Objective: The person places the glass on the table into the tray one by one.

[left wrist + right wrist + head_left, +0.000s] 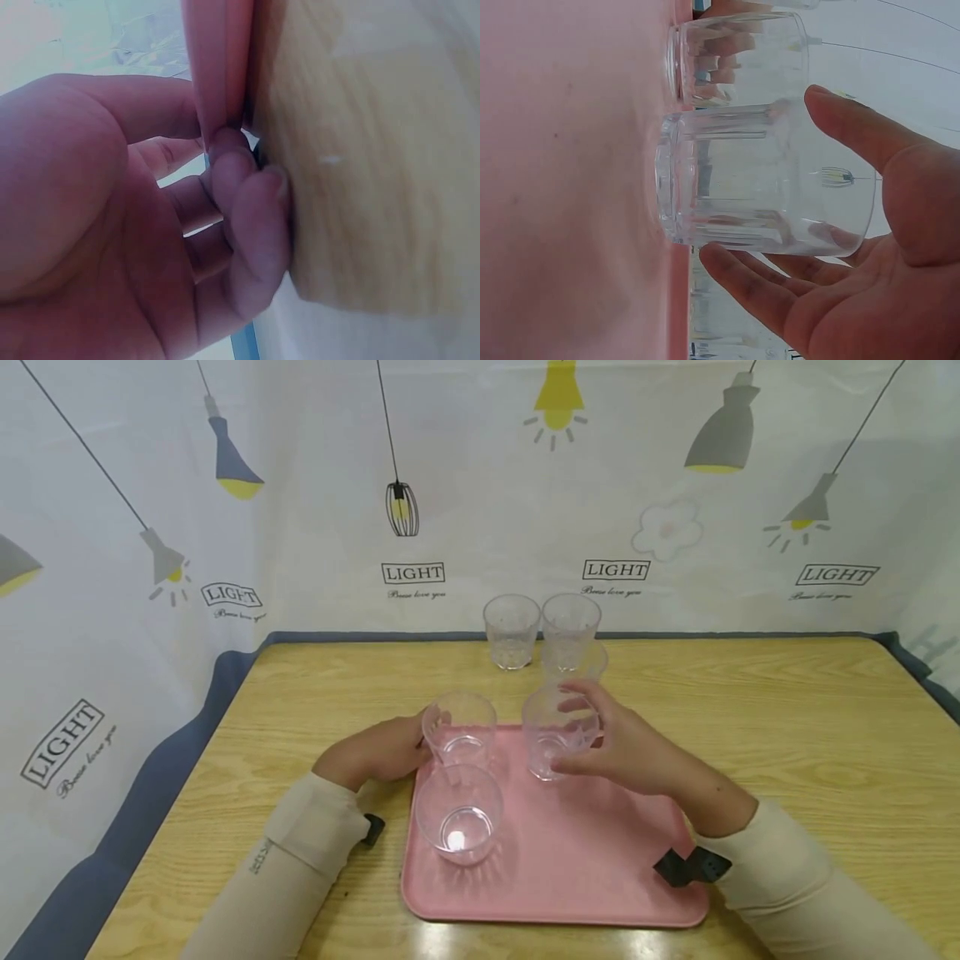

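My left hand (386, 747) grips the left rim of a pink tray (585, 860); the left wrist view shows thumb and curled fingers pinching its edge (217, 67). A clear cup (543, 747) stands upright near the tray's back edge, with my right hand (630, 747) around it, thumb on one side and fingers on the other. In the right wrist view this cup (735, 180) is between thumb and fingertips, its base at the tray's surface. Two more clear cups, a front one (459, 818) and one behind it (461, 735), stand along the tray's left side.
Behind the tray, on the wooden table (787, 735), are three more clear cups: a left one (512, 631), a right one (572, 622) and a nearer one (588, 660) just beyond my right fingers. A lamp-printed cloth (480, 510) hangs along the table's back edge.
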A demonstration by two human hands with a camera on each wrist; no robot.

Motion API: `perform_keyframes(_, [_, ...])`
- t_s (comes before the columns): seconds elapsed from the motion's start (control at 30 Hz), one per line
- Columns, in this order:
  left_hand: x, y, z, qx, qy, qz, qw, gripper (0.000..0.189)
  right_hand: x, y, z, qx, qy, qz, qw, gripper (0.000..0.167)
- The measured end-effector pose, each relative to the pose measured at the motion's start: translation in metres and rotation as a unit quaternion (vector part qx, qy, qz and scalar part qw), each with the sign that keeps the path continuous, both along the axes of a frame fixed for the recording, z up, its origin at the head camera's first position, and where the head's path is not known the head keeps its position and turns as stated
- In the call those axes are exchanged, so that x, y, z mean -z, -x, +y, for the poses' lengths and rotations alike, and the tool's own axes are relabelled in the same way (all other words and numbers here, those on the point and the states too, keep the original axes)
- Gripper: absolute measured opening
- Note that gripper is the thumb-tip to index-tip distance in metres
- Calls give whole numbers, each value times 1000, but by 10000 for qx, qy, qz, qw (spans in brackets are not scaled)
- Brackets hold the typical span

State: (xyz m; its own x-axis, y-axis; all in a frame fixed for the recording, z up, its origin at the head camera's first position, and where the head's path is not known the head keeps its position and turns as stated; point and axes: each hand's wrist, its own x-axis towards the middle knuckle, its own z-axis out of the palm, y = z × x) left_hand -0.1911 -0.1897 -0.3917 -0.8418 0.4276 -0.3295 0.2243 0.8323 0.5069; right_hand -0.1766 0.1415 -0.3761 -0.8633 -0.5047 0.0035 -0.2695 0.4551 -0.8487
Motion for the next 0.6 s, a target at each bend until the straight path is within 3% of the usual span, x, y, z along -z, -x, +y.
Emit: perform_keyframes(0.6, [-2, -1, -1, -77, -133, -53, 9999, 62, -3, -3, 0, -227, -310, 3, 9993, 99])
